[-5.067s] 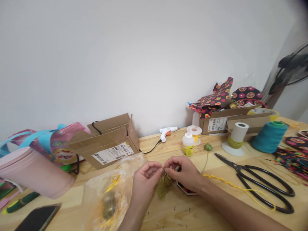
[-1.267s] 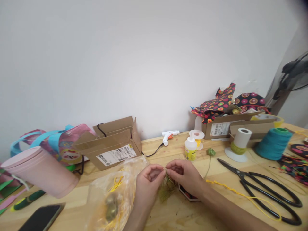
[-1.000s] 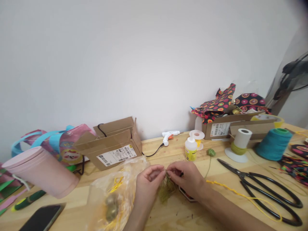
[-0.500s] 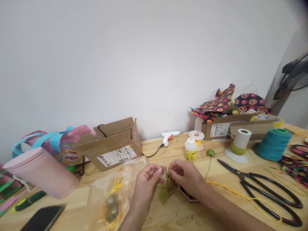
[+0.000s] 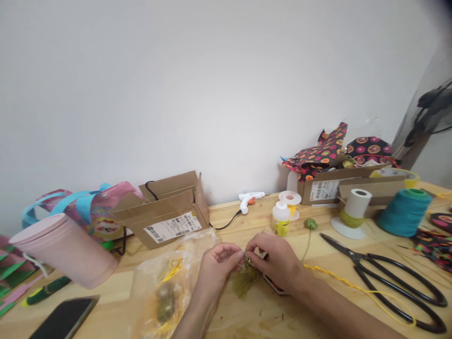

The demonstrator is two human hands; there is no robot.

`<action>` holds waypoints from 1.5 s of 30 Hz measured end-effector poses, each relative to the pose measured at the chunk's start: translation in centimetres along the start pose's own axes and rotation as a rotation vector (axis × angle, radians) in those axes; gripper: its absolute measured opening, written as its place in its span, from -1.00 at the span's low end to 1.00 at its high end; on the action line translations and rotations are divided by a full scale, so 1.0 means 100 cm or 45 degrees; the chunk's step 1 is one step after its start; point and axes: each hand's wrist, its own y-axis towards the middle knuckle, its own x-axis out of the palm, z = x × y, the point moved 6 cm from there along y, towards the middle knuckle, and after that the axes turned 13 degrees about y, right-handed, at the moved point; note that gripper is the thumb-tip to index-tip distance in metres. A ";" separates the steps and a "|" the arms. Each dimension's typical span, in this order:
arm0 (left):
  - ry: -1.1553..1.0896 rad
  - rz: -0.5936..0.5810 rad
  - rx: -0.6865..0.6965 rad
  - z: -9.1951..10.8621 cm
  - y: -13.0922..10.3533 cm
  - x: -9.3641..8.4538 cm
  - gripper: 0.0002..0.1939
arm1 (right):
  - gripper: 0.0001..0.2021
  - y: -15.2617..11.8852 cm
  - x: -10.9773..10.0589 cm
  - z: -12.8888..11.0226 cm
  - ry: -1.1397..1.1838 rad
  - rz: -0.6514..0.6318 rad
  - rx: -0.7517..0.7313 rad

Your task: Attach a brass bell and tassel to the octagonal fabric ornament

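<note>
An olive-green tassel [image 5: 246,281] hangs near the table top, its loose threads pointing down and left. My right hand [image 5: 273,258] pinches its top end, where something small and shiny shows. My left hand [image 5: 221,262] is closed in a pinch just left of it, thumb against forefinger; the strand between its fingertips is too fine to make out clearly. Under my right hand lies a dark flat piece with a pale angular rim [image 5: 273,286], mostly hidden. A yellow twisted cord [image 5: 335,278] runs out to the right from beneath my right wrist.
Black scissors [image 5: 374,268] lie open on the right, near a green cord spool [image 5: 351,220] and a teal thread cone [image 5: 405,214]. A glue bottle [image 5: 281,220] and white glue gun [image 5: 249,201] stand behind. Left are a plastic bag [image 5: 158,287], cardboard box [image 5: 173,214], pink cup [image 5: 67,252] and phone [image 5: 65,318].
My fingertips have shifted slightly at the tassel's top, and the right hand now covers more of it. The whole view has moved a little.
</note>
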 end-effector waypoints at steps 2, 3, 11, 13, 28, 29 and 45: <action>0.000 0.006 -0.021 0.000 -0.001 -0.002 -0.80 | -0.91 0.000 -0.001 -0.001 -0.011 0.005 -0.007; -0.008 0.013 -0.029 0.000 -0.001 -0.003 -0.80 | -0.91 0.000 -0.001 -0.001 -0.009 0.013 -0.003; -0.062 0.027 -0.010 -0.001 0.001 -0.004 -0.78 | -0.91 0.001 -0.001 0.002 0.041 0.031 0.019; -0.068 0.034 -0.015 -0.001 0.001 -0.004 -0.77 | -0.92 0.001 -0.002 0.002 0.044 0.036 0.027; -0.006 0.031 0.078 0.000 0.004 -0.005 -0.79 | -0.91 0.001 -0.001 0.002 0.127 0.078 0.067; 0.001 0.033 0.087 0.000 0.005 -0.005 -0.79 | -0.91 0.001 -0.002 0.002 0.128 0.084 0.060; 0.214 -0.008 0.211 0.006 0.003 -0.001 -0.85 | -0.89 0.002 -0.003 -0.002 0.137 0.063 -0.086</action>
